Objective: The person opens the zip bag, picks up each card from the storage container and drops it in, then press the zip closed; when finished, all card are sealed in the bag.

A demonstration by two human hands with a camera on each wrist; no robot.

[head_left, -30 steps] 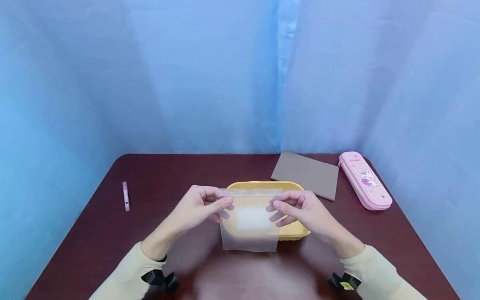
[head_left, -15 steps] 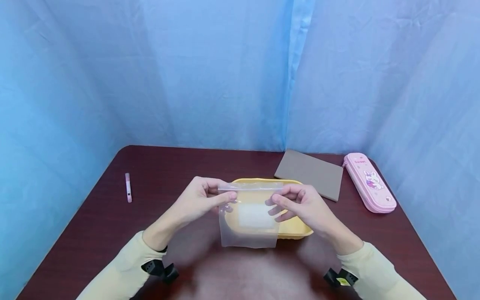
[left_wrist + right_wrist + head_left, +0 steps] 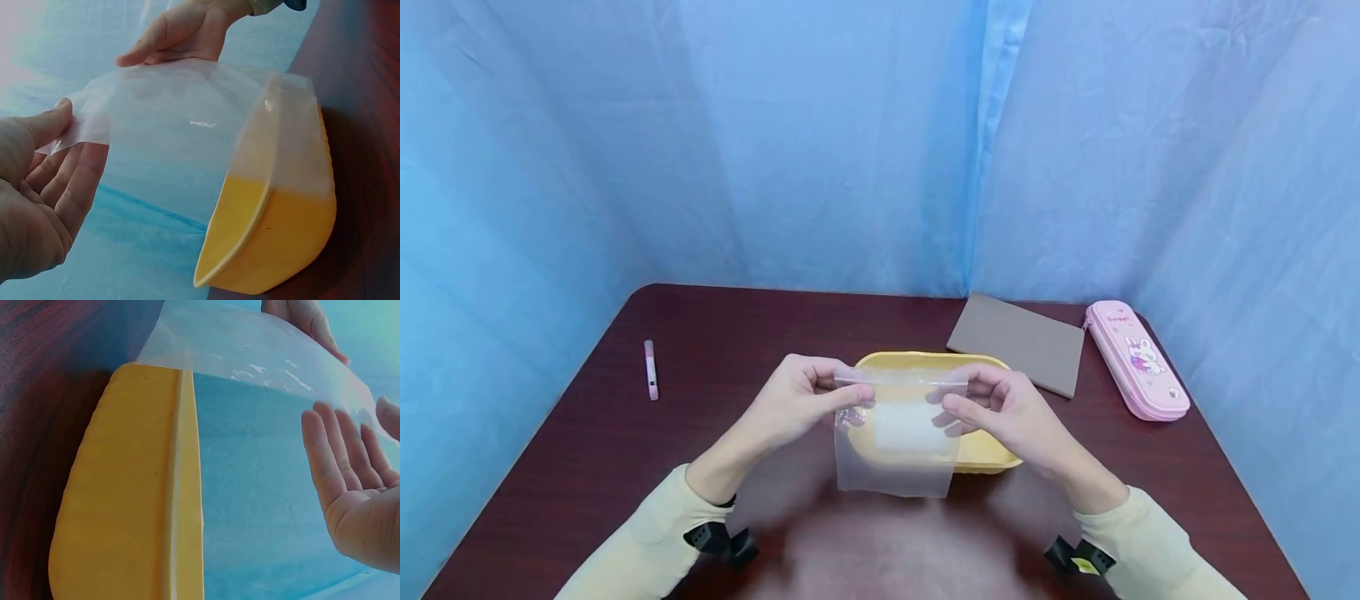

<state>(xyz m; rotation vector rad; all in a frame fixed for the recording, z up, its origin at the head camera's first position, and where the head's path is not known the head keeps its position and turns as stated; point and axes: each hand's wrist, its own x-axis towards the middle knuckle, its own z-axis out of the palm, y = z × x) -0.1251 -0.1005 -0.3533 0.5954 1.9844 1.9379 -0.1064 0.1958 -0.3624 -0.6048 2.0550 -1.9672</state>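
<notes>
And there it was, the clear plastic bag [image 3: 897, 473], up in the air and stretched between two hands! The left hand [image 3: 793, 404] had the top left corner, thumb across the front and fingers tucked behind, a close pinch. Over on the other side, the right hand [image 3: 1011, 414] matched it at the top right, thumb forward, the other fingers spread fairly straight behind the film, only a slight bend in them. The bag hung before the yellow tub [image 3: 988, 450], veiling much of it; whether the two touched, one couldn't tell. A pale rectangle [image 3: 912, 427] showed through, inside the bag or beyond it, impossible to say! Out on the dark desk [image 3: 737, 333], a pink-and-white pen [image 3: 651, 370] lay well off to the left, while a grey notebook [image 3: 1018, 343] and a pink pencil case [image 3: 1137, 360] lined up at the right.
</notes>
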